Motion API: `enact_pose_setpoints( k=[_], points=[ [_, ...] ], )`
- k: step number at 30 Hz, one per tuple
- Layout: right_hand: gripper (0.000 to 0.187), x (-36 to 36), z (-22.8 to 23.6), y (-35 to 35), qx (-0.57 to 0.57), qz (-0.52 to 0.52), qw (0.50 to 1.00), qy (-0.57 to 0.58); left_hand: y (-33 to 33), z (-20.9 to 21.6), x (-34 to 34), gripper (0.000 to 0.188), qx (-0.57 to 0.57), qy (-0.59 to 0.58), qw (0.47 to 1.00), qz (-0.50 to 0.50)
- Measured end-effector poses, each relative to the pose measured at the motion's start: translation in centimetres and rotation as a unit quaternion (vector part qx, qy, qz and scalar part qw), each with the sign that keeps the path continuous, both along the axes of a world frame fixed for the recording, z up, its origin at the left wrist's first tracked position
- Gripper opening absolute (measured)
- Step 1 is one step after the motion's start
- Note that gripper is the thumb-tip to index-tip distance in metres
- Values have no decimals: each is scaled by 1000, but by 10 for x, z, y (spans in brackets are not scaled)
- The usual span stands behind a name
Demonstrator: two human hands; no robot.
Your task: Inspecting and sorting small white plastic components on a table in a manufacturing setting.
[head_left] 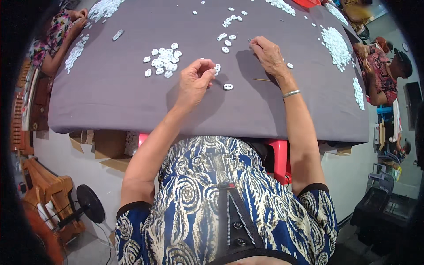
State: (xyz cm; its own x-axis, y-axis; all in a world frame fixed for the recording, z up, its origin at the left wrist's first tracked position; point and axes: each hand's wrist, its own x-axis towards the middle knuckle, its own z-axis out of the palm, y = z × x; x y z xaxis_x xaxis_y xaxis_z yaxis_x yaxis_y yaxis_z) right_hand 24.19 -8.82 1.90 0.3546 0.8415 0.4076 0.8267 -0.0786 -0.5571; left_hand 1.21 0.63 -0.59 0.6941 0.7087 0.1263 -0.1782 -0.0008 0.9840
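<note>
My left hand (194, 86) pinches a small white oval piece with two holes (217, 69) between thumb and fingertips, just above the table. Directly below it and to the right lies another white two-hole piece (228, 87). Farther right, my right hand (269, 56) has its fingers closed, low over the cloth. At its fingertips shows a small grey bit (251, 40), too small to name. Beside that wrist a thin brown stick (262, 80) rests on the cloth. A loose heap of white two-hole pieces (164, 59) sits left of my left hand.
More white pieces (227, 43) trail across the middle of the grey cloth-covered table (110, 101). Large white piles (335, 48) lie along the right side, others at the left. A person (62, 42) sits at the left edge, another person (382, 66) at the right.
</note>
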Motion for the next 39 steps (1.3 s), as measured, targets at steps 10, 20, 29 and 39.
enact_pose_setpoints(
  k=[10,20,29,39],
  points=[
    [25,-13,1,4,-44,34,967,250,-2,3,-2,8,-17,3,1000,8],
    [31,-30,10,4,-50,77,940,329,-10,4,0,12,241,74,967,19],
    [30,-70,9,13,-20,143,944,297,-5,2,2,22,149,28,986,65],
    [25,-59,5,12,42,70,989,123,0,-5,2,12,138,16,987,79]
  ],
)
